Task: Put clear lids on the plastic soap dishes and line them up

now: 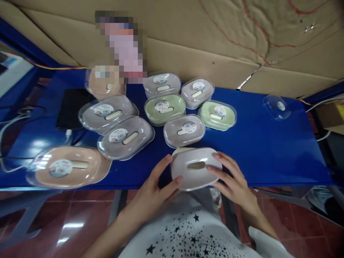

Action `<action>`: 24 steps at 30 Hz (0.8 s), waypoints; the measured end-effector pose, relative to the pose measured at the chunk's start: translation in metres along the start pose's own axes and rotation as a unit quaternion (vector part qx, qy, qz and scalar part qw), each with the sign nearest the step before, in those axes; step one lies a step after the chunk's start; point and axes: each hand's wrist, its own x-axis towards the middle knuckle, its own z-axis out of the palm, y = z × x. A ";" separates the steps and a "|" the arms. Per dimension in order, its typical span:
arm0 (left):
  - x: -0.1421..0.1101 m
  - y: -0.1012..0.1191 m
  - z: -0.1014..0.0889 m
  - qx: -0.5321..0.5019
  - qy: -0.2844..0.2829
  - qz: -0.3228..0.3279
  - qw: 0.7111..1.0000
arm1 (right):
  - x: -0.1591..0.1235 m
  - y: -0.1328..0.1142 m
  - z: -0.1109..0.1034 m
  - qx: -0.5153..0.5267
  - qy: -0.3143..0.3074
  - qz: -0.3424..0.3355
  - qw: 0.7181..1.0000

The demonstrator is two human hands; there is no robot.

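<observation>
At the table's front edge I hold a grey oval plastic tray (192,179) with a long slot in its middle, tilted up toward me. My left hand (158,182) grips its left side, thumb at the lower edge and a finger at the upper corner. My right hand (233,179) is closed on the right side, fingers over the rim and near the slot. Part of a cream-coloured piece (179,151) shows behind the tray's upper left edge. Just beyond it sits a grey oval box (174,138) under a clear cover with a round label.
Several similar covered boxes stand around: peach (88,172), grey (118,143) and green (177,104). A loose clear cover (276,107) lies at the right of the blue table (268,150). A black phone-like device (70,111) and cables are at left. Cardboard (182,50) walls the back.
</observation>
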 end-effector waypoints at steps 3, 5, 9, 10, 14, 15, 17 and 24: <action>0.012 0.001 0.000 0.034 -0.015 0.016 0.999 | 0.000 -0.004 0.007 -0.021 0.029 0.029 0.999; 0.019 0.000 -0.001 0.055 -0.031 0.017 0.998 | 0.000 -0.008 0.013 -0.026 0.031 0.045 0.998; 0.024 -0.003 -0.002 0.054 -0.040 0.001 0.998 | 0.000 -0.015 0.020 -0.035 0.006 0.036 0.999; 0.023 -0.004 -0.002 0.047 -0.041 0.001 0.998 | -0.001 -0.016 0.020 -0.039 -0.004 0.027 0.999; 0.022 -0.006 -0.008 0.058 -0.064 0.018 0.996 | 0.000 -0.018 0.023 -0.053 -0.052 -0.016 0.997; 0.021 -0.007 -0.010 0.066 -0.072 0.027 0.995 | 0.000 -0.020 0.025 -0.058 -0.066 -0.024 0.996; 0.022 -0.007 -0.014 0.084 -0.083 0.052 0.992 | 0.001 -0.024 0.027 -0.065 -0.088 -0.039 0.993; 0.024 -0.008 -0.015 0.136 -0.073 0.103 0.983 | 0.013 0.053 -0.049 -0.093 0.034 0.036 0.994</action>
